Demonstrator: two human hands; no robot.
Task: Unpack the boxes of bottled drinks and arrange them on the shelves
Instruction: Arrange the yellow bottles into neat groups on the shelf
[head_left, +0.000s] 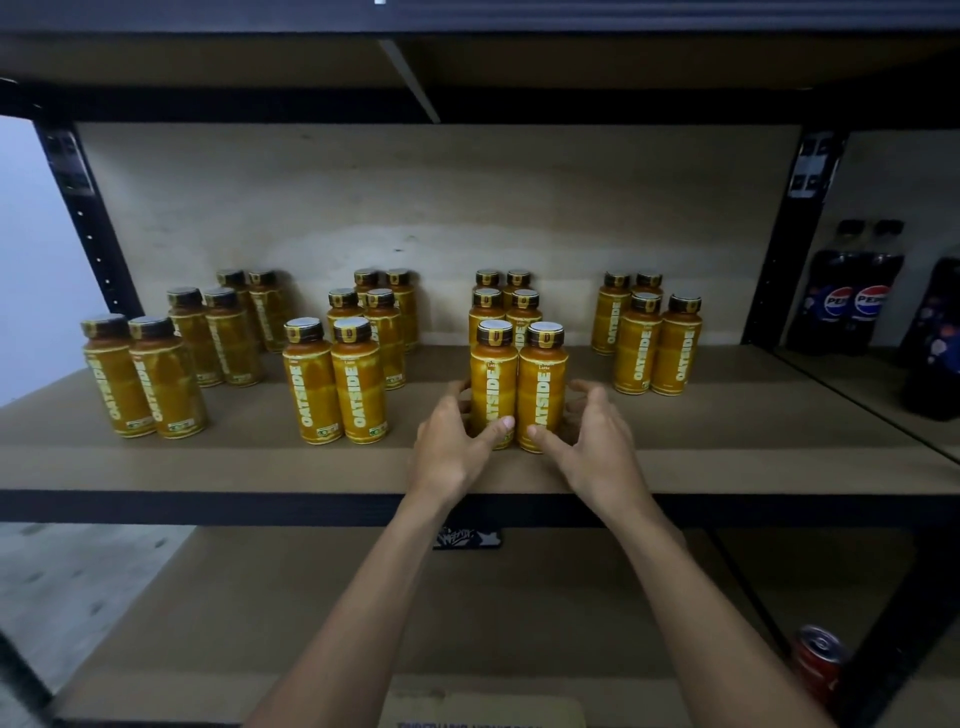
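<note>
Near the shelf (727, 467) edge, the left hand (452, 441) clasps the left bottle (493, 384) and the right hand (597, 441) the right bottle (541, 387), both grips closed.

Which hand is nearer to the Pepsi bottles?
Right. The right hand grips the front bottle pair on the side towards the Pepsi bottles; the left hand grips its far side.

Four double rows of bottles (311, 384) stand on the shelf (727, 426), running front to back; cola bottles (852, 296) stand right, beyond the post (795, 234); a can (818, 670) sits below, right.
</note>
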